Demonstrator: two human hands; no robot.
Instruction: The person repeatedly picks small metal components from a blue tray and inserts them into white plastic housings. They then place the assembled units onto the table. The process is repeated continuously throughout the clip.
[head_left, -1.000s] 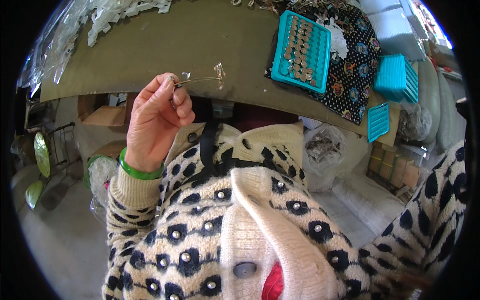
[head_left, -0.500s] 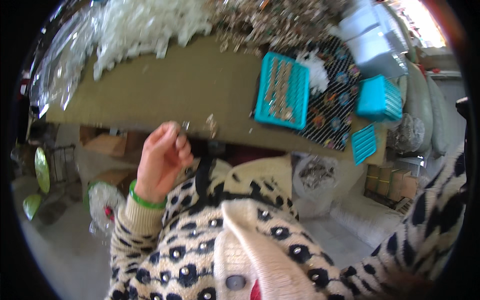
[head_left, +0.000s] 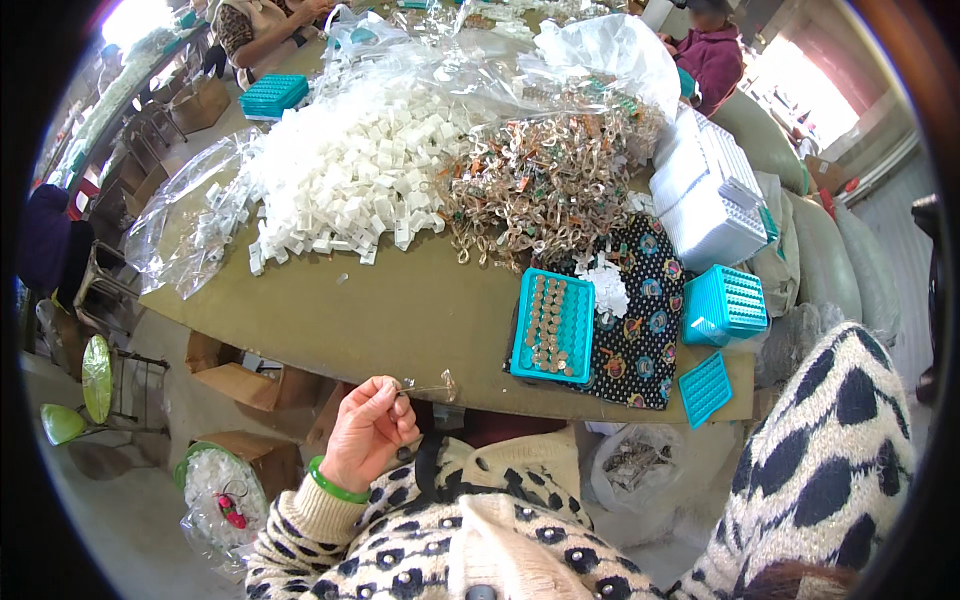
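thin brownish strand [head_left: 427, 388]; shiny, clear-looking tip [head_left: 449, 386]; left hand [head_left: 368, 428] pinches it

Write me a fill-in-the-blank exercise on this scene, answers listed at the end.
The person's ____ hand pinches a thin strand.
The bangle on that wrist is coloured ____.
The tray of small discs lies to the ____ of that hand.
The heap just left of the brown heap is ____.

Missing words: left; green; right; white.

We see a thin golden strand [head_left: 428, 388] and a black-spotted cream knitted cardigan [head_left: 410, 556]. Our rectangular plastic tray [head_left: 578, 318] is turquoise, its round discs [head_left: 546, 322] coppery.
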